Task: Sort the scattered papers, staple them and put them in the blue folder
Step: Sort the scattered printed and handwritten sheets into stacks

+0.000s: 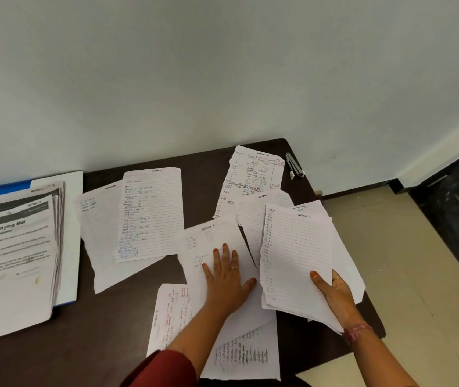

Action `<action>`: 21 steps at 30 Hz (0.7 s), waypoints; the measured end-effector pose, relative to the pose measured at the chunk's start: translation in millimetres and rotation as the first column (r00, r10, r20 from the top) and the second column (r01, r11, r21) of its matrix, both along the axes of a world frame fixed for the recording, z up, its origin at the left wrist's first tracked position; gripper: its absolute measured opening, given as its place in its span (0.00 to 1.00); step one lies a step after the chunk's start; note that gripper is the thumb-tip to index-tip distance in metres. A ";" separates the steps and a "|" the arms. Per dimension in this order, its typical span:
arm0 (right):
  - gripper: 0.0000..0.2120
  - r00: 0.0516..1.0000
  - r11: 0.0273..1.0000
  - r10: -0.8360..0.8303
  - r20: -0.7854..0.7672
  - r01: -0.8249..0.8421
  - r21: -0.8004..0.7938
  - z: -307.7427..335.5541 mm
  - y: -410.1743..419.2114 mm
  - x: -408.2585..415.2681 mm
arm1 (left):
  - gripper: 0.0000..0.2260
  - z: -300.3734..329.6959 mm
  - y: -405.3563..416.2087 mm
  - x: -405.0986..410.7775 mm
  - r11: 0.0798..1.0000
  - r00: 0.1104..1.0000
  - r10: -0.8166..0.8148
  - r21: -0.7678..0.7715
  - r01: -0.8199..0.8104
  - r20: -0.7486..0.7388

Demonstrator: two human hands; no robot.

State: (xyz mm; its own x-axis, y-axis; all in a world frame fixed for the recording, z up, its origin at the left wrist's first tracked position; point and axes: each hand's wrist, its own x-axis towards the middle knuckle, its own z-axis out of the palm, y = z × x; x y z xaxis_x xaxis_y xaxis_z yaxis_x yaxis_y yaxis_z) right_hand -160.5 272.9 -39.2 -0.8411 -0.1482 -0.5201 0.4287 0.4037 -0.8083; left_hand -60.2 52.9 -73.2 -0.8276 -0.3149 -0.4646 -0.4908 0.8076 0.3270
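The left hand lies palm down with its fingers straight and spread, pressing flat on a lined sheet headed "Section 4" near the middle of the dark brown table. A ring shows on one finger, and the forearm reaches in from the near edge out of a dark red sleeve.

The right hand grips a sheaf of lined papers at its near right corner, thumb on top of the top sheet and the other fingers hidden beneath. The sheaf is tilted, its near edge lifted off the table, and its top sheet is headed "Section 1". A thread band circles the right wrist, and the forearm comes in from the near right.

More loose handwritten sheets lie scattered on the table: two overlapping sheets left of centre, a densely written sheet at the far right, a sheet headed "Section 6" just nearer than that one, and two sheets under the left forearm at the near edge, one written partly in red ink.

The blue folder lies at the far left of the table, only its far corner and a thin strip of its near edge showing. On it rests a thick stack of printed pages, the top one headed "Wipe Drying Mat".

A stapler sits at the far right corner of the table, close to the white wall.
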 end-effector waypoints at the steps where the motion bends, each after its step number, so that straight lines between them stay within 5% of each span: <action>1: 0.12 1.000 1.000 0.007 0.006 -0.007 -0.002 -1.0 -0.7 -2.0 | 0.41 3.1 -4.5 -5.5 1.000 1.000 -0.019 -0.014 0.019 0.004; 6: 0.11 0.999 1.000 0.027 0.033 -0.027 -0.010 -8.0 -2.8 -7.7 | 0.31 7.6 -15.1 -9.4 1.000 0.998 -0.005 -0.009 0.005 -0.070; 10: 0.11 0.998 0.999 0.048 0.041 -0.048 0.002 -12.8 -4.6 -6.4 | 0.36 6.4 -3.9 21.3 0.970 0.950 0.242 0.023 -0.242 -0.195; 16: 0.12 0.998 0.999 0.049 0.029 -0.049 0.004 -13.6 -6.5 -4.0 | 0.47 12.3 -0.1 80.9 0.720 0.714 0.694 0.059 -0.692 -0.096; 21: 0.14 0.999 0.999 0.035 0.013 -0.035 0.015 -13.2 -9.6 -1.4 | 0.60 14.7 -23.9 118.9 0.602 0.602 0.798 0.026 -0.798 0.016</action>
